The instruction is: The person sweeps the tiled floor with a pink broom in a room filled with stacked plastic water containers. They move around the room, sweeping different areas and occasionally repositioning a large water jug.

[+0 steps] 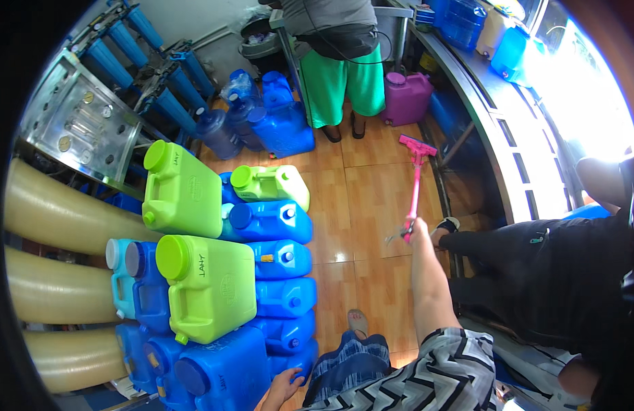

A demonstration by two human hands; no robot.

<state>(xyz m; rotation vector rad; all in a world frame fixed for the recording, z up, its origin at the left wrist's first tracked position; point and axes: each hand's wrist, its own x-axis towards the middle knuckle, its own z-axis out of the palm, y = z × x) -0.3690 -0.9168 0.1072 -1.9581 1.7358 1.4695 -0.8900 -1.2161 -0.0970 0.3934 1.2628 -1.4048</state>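
Note:
My right hand is stretched out forward and closed around the end of a pink squeegee mop. The mop's head rests on the orange tiled floor further ahead. My left hand is low at the bottom edge, with its fingers against a blue water jug at the near end of the stack. That stack holds several blue jugs lying on their sides, with three lime green jugs on top.
A person in green shorts stands at the far end by a purple jug and more blue containers. Another person in black sits close on the right. Blue filter housings and large cream cylinders line the left.

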